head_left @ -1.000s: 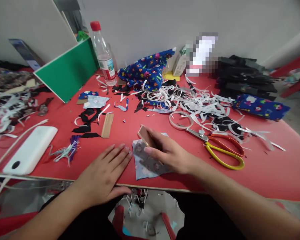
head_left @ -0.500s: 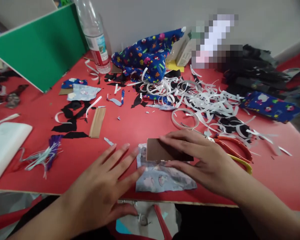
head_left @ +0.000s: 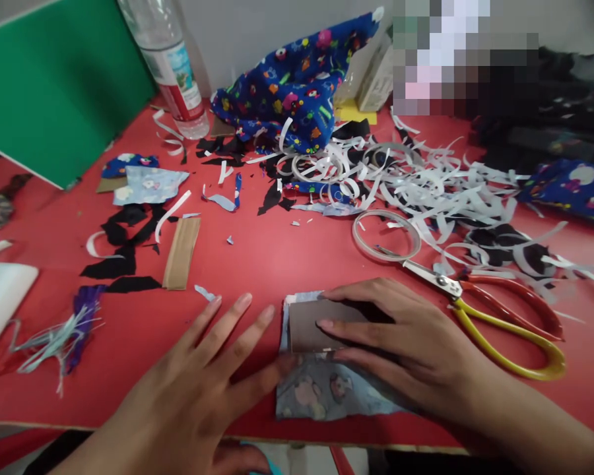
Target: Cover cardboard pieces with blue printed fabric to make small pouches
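A flat grey-brown cardboard piece (head_left: pixel 304 326) lies on a light blue printed cloth (head_left: pixel 321 392) near the table's front edge. Strips of the cloth show past the card's top and left sides. My right hand (head_left: pixel 406 343) rests flat with spread fingers over the card's right part, fingertips touching it. To the left, my left hand (head_left: pixel 202 376) is spread open, its index fingertip at the cloth's left side; whether it touches is hard to tell. Close to my right hand lie scissors (head_left: pixel 475 300) with one red and one yellow handle.
White strips (head_left: pixel 426 191), black scraps (head_left: pixel 123 254) and a tape roll (head_left: pixel 359 247) litter the red table. Behind stand a plastic bottle (head_left: pixel 178 79), blue patterned cloth (head_left: pixel 282 92) and a green board (head_left: pixel 64 86). A tan cardboard strip (head_left: pixel 182 254) lies left of centre.
The view has moved closer, bringing the scissors more fully into sight. My right fingers now lie further over the card, and cloth shows along the card's top edge. My left hand stays spread.
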`<state>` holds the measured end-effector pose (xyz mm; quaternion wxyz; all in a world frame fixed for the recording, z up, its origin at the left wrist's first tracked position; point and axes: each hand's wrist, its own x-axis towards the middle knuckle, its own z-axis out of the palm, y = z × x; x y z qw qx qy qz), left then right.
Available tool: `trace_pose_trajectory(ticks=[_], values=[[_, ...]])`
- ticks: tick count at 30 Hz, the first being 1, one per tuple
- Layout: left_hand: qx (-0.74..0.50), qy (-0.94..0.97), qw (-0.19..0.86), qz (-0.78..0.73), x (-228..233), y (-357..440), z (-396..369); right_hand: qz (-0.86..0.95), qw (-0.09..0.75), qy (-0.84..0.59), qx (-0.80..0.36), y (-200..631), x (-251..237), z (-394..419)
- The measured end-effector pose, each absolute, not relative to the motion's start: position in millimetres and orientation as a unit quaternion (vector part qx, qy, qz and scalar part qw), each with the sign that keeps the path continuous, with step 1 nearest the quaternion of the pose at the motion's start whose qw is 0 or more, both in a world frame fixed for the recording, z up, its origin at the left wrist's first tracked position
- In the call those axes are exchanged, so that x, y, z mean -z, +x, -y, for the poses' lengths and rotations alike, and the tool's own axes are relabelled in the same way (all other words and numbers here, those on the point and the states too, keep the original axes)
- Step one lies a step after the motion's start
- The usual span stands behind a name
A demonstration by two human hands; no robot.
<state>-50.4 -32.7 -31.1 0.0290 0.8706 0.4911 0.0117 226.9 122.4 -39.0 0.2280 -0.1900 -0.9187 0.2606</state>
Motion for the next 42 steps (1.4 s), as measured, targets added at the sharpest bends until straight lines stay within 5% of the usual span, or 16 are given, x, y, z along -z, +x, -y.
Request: trace_pose_trajectory(ticks=[10, 17, 42], values=[[-0.022, 0.879, 0.026, -0.475, 21.2, -44.6, 26.6, 0.876, 0.245, -0.241, -0.34, 230.1, 33.7, -129.4], [-0.025, 0.88, 0.031, -0.474, 19.5, -44.7, 13.3, 0.912, 0.267, -0.195, -0.242, 224.6, 39.8, -122.7], [-0.017, 0.851, 0.056, -0.522, 32.3, -43.1, 22.8, 0.933, 0.211, -0.194, -0.218, 219.8, 45.1, -121.6]])
